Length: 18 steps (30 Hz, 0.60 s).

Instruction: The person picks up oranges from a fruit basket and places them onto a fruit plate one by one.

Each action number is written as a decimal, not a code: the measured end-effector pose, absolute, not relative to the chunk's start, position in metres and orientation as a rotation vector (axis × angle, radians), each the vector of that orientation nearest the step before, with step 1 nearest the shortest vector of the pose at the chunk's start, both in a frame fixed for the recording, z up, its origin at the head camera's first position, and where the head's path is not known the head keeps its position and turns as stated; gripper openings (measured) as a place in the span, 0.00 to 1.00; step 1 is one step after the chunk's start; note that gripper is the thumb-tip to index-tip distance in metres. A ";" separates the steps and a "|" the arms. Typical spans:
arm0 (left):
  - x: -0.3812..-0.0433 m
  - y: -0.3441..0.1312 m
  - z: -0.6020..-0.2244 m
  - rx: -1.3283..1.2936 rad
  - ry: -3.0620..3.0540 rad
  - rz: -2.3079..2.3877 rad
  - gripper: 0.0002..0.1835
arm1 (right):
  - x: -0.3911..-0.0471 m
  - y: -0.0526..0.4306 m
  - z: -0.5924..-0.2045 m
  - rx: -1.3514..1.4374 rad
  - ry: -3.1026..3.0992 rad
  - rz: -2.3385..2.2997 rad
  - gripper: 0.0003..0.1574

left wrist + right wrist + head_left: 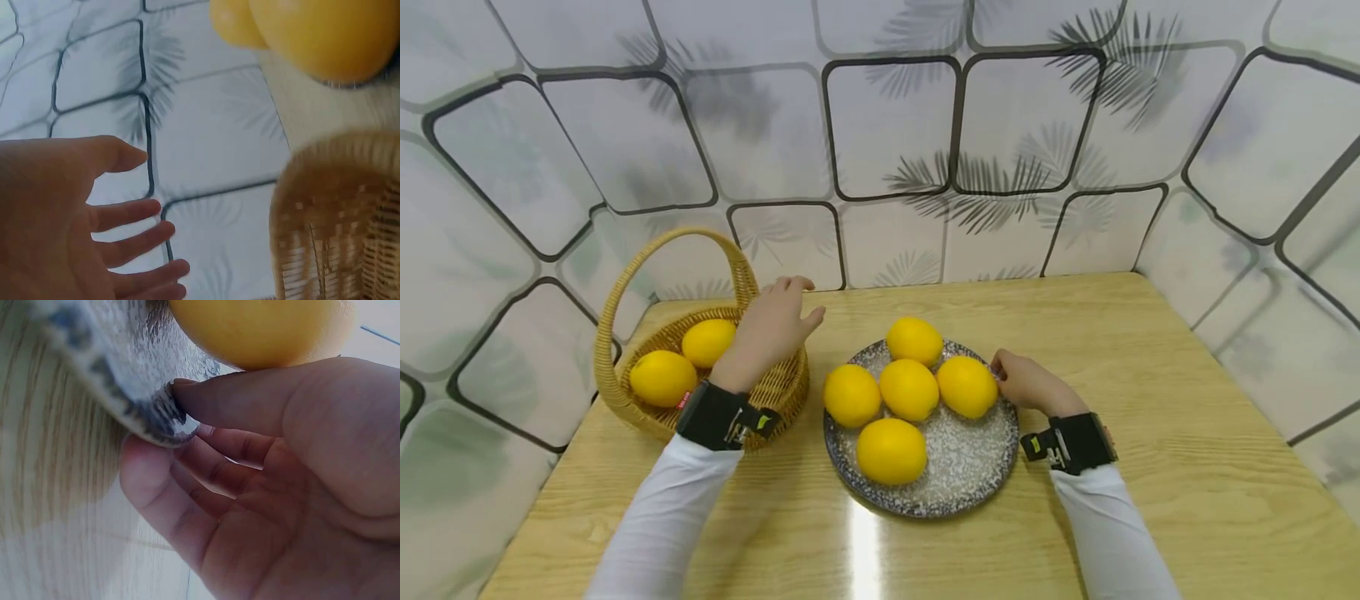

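head cam: left hand [767,329] overlaps rt side of wicker basket [793,404], fingers loosely extended, nothing held. 2 yellow lemons [662,379] in basket's lt half. 5 more lemons [909,389] on speckled plate [966,458]: 1 mid, 1 nr side, rest at back, lt & rt. right hand [1033,383] at plate's rt rim, by the rightmost lemon. all on wood table [1187,400], patterned backdrop [895,125] behind. left wrist cam: fingers & thumb spread, palm bare; basket lower rt, lemons upper rt, blurry. right wrist cam: thumb atop plate rim, fingers under, pinching it; lemon just above thumb, can't tell if touching.
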<state>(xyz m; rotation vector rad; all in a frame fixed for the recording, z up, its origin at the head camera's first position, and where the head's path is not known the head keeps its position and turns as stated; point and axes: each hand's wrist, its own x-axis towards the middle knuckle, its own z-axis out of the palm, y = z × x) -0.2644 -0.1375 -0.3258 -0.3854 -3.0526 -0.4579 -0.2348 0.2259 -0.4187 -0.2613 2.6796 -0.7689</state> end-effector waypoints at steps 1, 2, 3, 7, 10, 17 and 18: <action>-0.268 -0.144 -0.325 -0.358 -3.060 -0.472 0.29 | -0.235 0.226 -0.419 -0.263 2.680 -0.771 0.16; -0.270 -0.150 -0.325 -0.333 -3.068 -0.480 0.29 | -0.234 0.226 -0.419 -0.263 2.678 -0.774 0.16; -0.273 -0.155 -0.324 -0.305 -3.075 -0.487 0.29 | -0.234 0.226 -0.419 -0.267 2.680 -0.774 0.16; -0.280 -0.175 -0.323 -0.194 -3.093 -0.516 0.28 | -0.232 0.225 -0.419 -0.266 2.678 -0.779 0.16; -0.282 -0.184 -0.323 -0.122 -3.089 -0.510 0.29 | -0.232 0.225 -0.418 -0.267 2.677 -0.770 0.16; -0.288 -0.199 -0.330 -0.039 -3.047 -0.427 0.33 | -0.232 0.226 -0.415 -0.267 2.682 -0.755 0.14; -0.289 -0.201 -0.331 -0.022 -3.050 -0.413 0.33 | -0.232 0.226 -0.415 -0.268 2.683 -0.756 0.14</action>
